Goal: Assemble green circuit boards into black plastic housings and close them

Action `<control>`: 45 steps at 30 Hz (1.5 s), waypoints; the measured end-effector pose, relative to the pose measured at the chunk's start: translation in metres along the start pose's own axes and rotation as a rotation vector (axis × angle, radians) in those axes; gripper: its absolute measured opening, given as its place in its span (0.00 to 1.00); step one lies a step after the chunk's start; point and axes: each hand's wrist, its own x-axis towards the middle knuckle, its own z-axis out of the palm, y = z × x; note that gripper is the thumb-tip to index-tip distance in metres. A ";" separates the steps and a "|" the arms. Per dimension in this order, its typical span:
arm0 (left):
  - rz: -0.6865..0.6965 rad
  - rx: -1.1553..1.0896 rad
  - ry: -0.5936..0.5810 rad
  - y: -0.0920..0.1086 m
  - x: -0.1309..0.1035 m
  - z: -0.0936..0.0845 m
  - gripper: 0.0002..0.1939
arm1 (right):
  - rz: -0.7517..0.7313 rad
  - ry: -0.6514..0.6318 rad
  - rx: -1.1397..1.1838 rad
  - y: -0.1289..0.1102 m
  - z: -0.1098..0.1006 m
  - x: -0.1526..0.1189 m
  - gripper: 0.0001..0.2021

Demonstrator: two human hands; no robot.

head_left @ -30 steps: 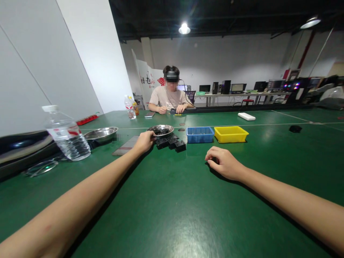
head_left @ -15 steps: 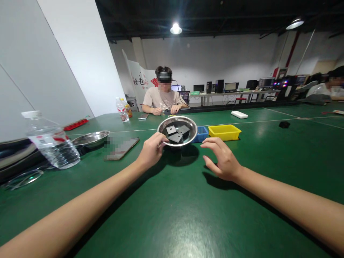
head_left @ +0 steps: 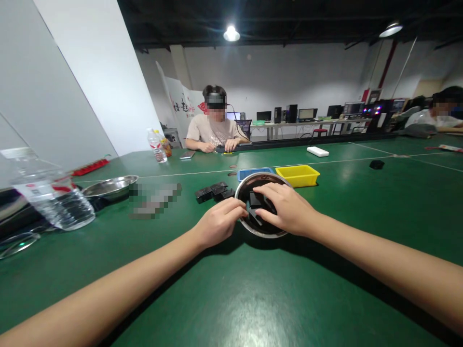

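Note:
A metal bowl (head_left: 263,236) tilts toward me above the green table, with several dark flat blocks inside. My left hand (head_left: 220,221) pinches its left rim between thumb and fingers. Reaching into the bowl from the right, my right hand (head_left: 285,205) has its thumb and fingertips on either side of a black block (head_left: 256,199). A grey piece (head_left: 256,218) lies beneath its thumb. My right hand hides part of the bowl's inside. Just left of the bowl, several black blocks (head_left: 213,192) rest together on the table.
Behind the bowl stand a blue tray (head_left: 249,172) and a yellow tray (head_left: 302,176). At left are a water bottle (head_left: 58,197), another metal bowl (head_left: 112,185) and glasses (head_left: 20,246). A white box-shaped object (head_left: 318,152) lies farther back. A person (head_left: 215,125) sits across the table.
The bowl has come nearer and to the right, in my left hand. My right hand has moved from beside it into it. Black blocks on the table now show beside the bowl.

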 end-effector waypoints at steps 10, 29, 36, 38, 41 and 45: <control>-0.090 -0.003 0.052 -0.021 0.001 -0.002 0.13 | -0.121 0.235 0.183 0.018 -0.007 0.039 0.14; -0.934 0.183 0.082 -0.162 -0.053 0.001 0.07 | 0.761 -0.141 1.449 0.022 0.021 -0.021 0.12; -0.980 0.162 0.093 -0.172 -0.056 0.005 0.05 | 0.814 -0.232 1.268 0.024 0.015 -0.034 0.19; -0.999 0.154 0.117 -0.173 -0.057 0.006 0.05 | 0.799 -0.262 1.189 0.025 0.012 -0.037 0.16; -1.032 0.136 0.125 -0.172 -0.059 0.007 0.05 | 0.770 -0.241 1.176 0.027 0.011 -0.042 0.13; -1.056 0.103 0.116 -0.173 -0.063 0.009 0.05 | 0.729 -0.179 1.150 0.028 0.015 -0.047 0.10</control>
